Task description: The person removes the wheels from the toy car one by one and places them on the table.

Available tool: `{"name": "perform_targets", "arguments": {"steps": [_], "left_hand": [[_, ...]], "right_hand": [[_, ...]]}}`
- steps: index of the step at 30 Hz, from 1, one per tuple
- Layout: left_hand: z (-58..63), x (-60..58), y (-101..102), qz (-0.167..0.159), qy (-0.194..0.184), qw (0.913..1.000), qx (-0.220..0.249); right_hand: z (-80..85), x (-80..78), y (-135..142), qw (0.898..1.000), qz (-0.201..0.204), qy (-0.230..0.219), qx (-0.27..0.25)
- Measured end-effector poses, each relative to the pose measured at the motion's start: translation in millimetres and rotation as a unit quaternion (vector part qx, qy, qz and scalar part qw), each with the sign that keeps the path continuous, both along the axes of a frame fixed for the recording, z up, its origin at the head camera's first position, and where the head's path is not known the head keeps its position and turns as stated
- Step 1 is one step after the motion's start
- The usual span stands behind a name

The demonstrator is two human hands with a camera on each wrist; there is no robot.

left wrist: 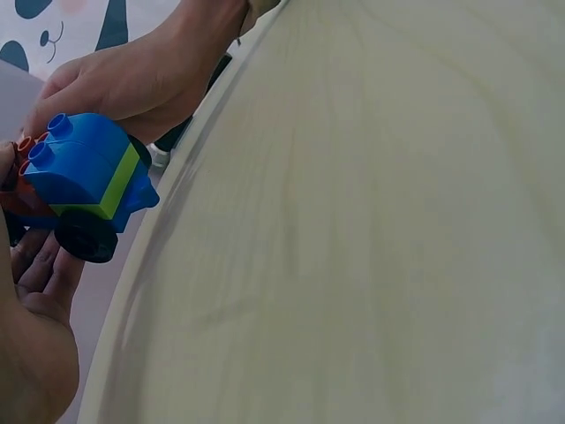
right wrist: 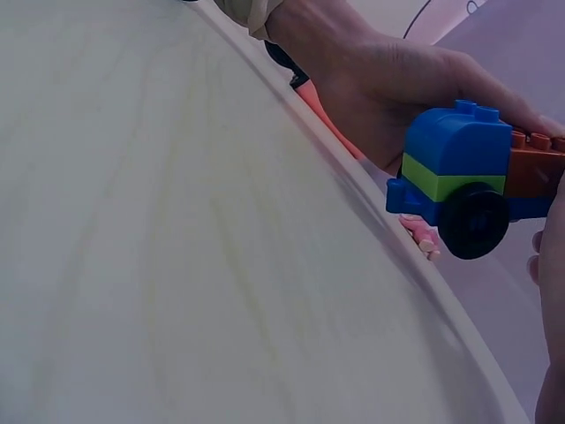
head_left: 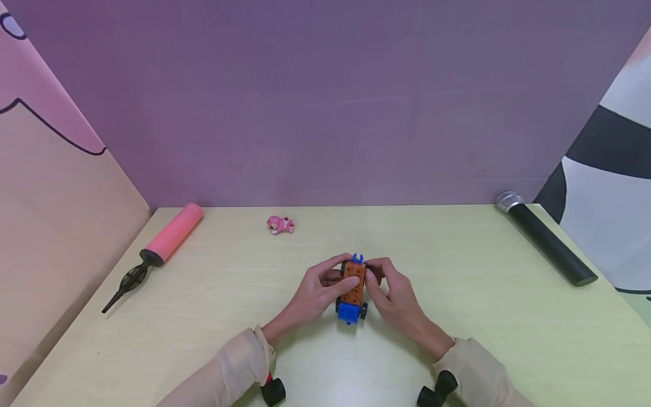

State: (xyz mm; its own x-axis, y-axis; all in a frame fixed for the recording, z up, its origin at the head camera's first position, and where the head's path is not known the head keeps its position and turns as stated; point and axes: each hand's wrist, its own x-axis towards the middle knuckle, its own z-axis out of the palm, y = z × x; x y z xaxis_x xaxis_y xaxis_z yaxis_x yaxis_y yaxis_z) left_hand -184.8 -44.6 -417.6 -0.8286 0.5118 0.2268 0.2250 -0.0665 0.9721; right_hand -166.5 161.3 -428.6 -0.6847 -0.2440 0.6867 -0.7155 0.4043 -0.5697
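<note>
Between both hands, above the table, is a toy car (head_left: 352, 295) of building blocks with orange studded bricks, a blue curved block, a lime layer and black wheels. The left hand (head_left: 321, 287) grips its left side, the thumb lying across the orange bricks. At the far right end, the right hand (head_left: 399, 297) pinches the car near a wheel, which its fingers partly hide. Both wrist views show the blue end and one black wheel (right wrist: 475, 221) from the side.
A pink hand pump (head_left: 173, 234) with a black nozzle lies at the table's left. Near the back edge lies a small pink bear figure (head_left: 280, 225). A black microphone (head_left: 551, 243) lies along the right edge. A purple wall panel (head_left: 325, 113) rises behind the table (head_left: 203, 316).
</note>
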Motion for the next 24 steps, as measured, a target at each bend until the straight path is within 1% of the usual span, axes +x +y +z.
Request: {"name": "perform_targets", "arguments": {"steps": [5, 16, 21, 24], "left_hand": [[-0.8, -0.7, -0.3, -0.004, -0.007, 1.0, 0.001], [-1.3, -0.7, -0.9, -0.007, -0.016, 0.9998, 0.001], [-0.9, -0.8, -1.7, -0.002, -0.018, 0.9998, 0.006], [-0.4, -0.9, -2.0, 0.008, -0.016, 0.9998, 0.005]], "right_hand": [[2.4, -1.6, 3.2, 1.0, 0.01, 0.01, 0.017], [3.9, -4.5, 8.2, 0.998, 0.034, -0.007, 0.048], [4.6, -4.6, 8.2, 0.998, 0.041, -0.014, 0.035], [4.1, -4.2, 7.8, 0.999, 0.031, -0.037, 0.014]]}}
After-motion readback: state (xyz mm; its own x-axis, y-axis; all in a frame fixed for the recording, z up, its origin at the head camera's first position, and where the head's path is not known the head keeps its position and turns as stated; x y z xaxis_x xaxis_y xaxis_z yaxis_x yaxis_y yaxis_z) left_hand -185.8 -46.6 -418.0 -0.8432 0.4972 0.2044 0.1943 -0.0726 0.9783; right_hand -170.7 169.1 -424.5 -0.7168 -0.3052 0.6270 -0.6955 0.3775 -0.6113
